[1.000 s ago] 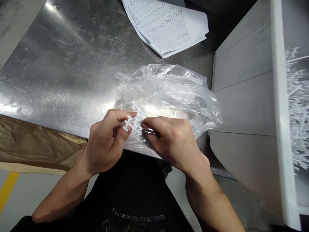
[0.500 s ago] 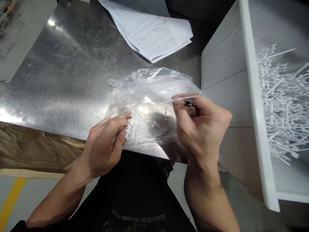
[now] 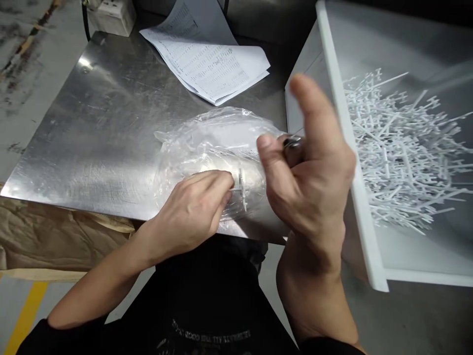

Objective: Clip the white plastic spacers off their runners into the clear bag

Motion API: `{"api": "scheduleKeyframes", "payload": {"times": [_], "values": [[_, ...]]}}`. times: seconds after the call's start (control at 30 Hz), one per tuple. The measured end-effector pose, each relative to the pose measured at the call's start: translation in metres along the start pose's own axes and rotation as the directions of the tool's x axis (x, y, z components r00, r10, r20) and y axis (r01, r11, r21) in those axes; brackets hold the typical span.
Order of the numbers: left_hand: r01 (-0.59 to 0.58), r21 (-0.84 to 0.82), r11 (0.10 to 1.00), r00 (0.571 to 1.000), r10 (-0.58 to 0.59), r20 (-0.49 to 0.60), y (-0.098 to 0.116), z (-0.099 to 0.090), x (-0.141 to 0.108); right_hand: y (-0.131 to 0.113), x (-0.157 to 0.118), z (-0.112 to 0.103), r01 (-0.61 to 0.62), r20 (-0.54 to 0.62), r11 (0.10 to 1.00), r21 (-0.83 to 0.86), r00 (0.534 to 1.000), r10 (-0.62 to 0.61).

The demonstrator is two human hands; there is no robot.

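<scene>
My left hand (image 3: 195, 209) pinches a small white branched plastic piece (image 3: 242, 190), which sticks out to the right of the fingertips. Beneath it a clear plastic bag (image 3: 218, 129) lies crumpled on the metal table (image 3: 107, 133). My right hand (image 3: 314, 182) is raised over the bag's right side, thumb and index finger spread apart. Its other fingers curl round a small dark metal tool (image 3: 291, 142), mostly hidden, so its kind does not show. The index finger is smeared by motion.
A white bin (image 3: 345, 113) at the right holds a heap of white branched plastic pieces (image 3: 399, 158). Printed papers (image 3: 221, 69) lie at the back of the table, near a white socket box (image 3: 114, 17). Brown paper (image 3: 62, 241) is below the table's left front edge.
My left hand has moved right and turned knuckles up, with the white piece now pointing right. My right thumb and index finger have parted and the index finger has lifted. The view has shifted rightward.
</scene>
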State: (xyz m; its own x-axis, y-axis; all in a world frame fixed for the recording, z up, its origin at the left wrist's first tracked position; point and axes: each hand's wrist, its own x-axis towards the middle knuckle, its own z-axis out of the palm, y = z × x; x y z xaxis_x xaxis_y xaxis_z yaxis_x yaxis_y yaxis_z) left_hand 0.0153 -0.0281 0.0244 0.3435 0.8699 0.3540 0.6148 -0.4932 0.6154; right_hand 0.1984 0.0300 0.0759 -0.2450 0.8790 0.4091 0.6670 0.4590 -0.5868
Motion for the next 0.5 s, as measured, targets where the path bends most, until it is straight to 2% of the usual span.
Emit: {"api": "scheduleKeyframes", "payload": {"times": [0.13, 0.23, 0.33, 0.4, 0.5], "values": [[0.012, -0.011, 1.000, 1.000, -0.011, 0.016, -0.011, 0.004, -0.001, 0.013, 0.001, 0.011, -0.009, 0.036, 0.983, -0.183, 0.999, 0.016], [0.056, -0.003, 0.998, 0.997, -0.056, 0.044, -0.016, 0.006, 0.002, 0.008, 0.010, 0.016, 0.042, -0.172, 0.984, -0.172, 0.982, -0.072], [0.115, 0.010, 0.993, 0.989, -0.116, 0.090, -0.020, 0.006, 0.011, -0.005, 0.021, 0.011, 0.132, -0.399, 0.982, -0.134, 0.900, -0.175], [0.122, 0.033, 0.992, 0.986, -0.125, 0.110, -0.023, 0.006, 0.019, -0.013, 0.028, 0.005, 0.155, -0.453, 0.982, -0.109, 0.871, -0.187], [0.122, 0.084, 0.989, 0.981, -0.133, 0.142, -0.025, 0.005, 0.030, -0.018, 0.034, -0.002, 0.154, -0.450, 0.988, 0.009, 0.883, -0.134]]}}
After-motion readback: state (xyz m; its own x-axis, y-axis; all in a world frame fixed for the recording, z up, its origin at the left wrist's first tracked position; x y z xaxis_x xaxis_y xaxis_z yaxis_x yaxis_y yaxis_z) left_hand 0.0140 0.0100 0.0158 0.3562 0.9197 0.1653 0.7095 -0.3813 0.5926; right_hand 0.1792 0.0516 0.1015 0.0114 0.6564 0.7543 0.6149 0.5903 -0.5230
